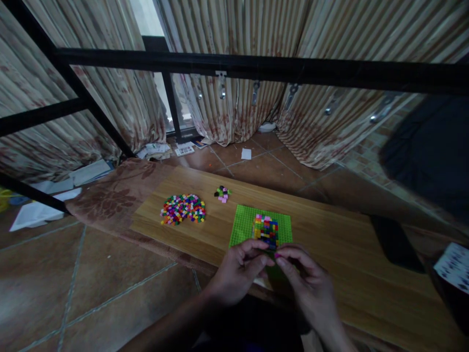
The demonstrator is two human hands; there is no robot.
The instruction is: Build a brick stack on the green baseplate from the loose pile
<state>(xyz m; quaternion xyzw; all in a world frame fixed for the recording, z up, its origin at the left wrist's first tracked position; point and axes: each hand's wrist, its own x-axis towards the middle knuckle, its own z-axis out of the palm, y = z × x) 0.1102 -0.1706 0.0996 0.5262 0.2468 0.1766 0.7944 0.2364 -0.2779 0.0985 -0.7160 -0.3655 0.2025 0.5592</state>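
Observation:
A green studded baseplate lies on the wooden board, bearing a block of multicoloured bricks. Over its near edge, my right hand pinches a small magenta brick between thumb and index finger. Just left of it, my left hand has its thumb and fingers pressed together; what they hold, if anything, is too small and dark to make out. The fingertips of both hands nearly meet and hide the near part of the baseplate.
The wooden board carries a large pile of small coloured bricks at the left and a smaller pile behind the baseplate. A dark flat object lies at the right. A black metal bar crosses beyond the board, before curtains.

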